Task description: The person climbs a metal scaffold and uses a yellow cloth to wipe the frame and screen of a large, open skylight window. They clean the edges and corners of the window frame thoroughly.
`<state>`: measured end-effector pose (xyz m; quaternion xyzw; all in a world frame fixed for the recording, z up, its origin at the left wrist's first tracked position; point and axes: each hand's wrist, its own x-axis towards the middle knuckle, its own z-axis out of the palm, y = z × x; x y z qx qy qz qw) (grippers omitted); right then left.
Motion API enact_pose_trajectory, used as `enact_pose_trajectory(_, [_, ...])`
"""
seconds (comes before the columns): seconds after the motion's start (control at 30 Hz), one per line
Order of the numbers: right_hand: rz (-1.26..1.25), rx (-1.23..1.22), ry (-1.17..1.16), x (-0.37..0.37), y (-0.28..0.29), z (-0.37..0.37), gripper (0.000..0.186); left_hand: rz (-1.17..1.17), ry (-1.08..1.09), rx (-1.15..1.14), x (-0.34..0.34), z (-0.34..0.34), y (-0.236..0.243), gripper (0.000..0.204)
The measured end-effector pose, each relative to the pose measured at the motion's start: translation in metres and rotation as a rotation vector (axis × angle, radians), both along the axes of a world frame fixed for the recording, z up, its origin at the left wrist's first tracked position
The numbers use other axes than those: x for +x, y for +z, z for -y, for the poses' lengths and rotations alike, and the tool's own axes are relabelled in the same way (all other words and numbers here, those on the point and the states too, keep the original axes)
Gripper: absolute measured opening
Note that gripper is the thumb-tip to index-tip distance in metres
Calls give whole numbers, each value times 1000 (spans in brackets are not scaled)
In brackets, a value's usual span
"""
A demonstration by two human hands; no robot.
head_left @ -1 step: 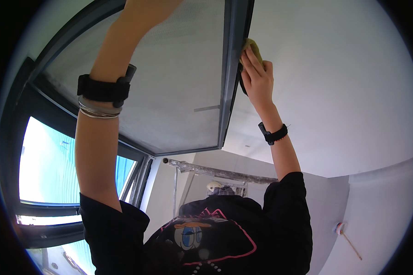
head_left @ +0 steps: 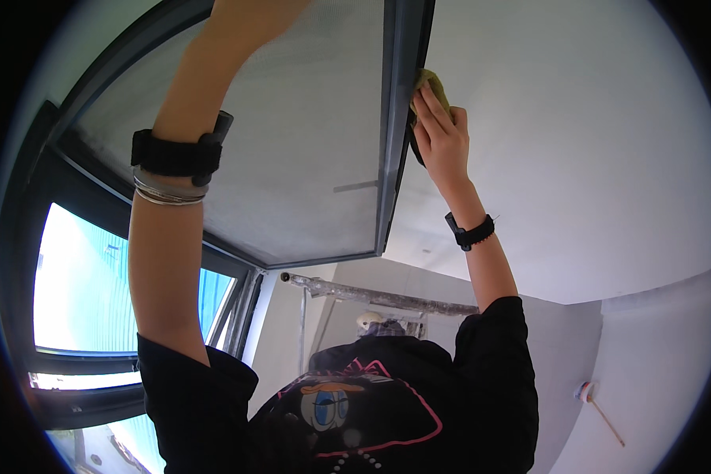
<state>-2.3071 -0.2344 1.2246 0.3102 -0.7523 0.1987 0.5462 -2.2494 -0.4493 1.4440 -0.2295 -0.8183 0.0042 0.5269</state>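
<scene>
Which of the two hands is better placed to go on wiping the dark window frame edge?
The right hand, probably: it already presses the yellow-green cloth against the frame edge. The left arm reaches up past the top of the picture, so its hand is out of view.

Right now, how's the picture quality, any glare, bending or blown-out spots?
Head view: strong fisheye, so the dark window frame bows and the corners go black; the bright pane at lower left is overexposed; the right hand and yellow-green cloth look sharp, with no obvious motion blur.
</scene>
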Motion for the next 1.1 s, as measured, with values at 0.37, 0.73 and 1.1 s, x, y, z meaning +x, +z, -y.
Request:
enact_pose_trajectory(0.37, [31,-50,-102,5,-11,-17,38,37,-32,-38,-17,-3,0,33])
enact_pose_trajectory(0.73, [-27,19,-170,20,19,14,47,-19,-32,-63,-13,-10,-1,31])
enact_pose_trajectory(1.1, [13,177,-265,12,-37,-4,43,-37,-39,-58,-27,-16,3,29])
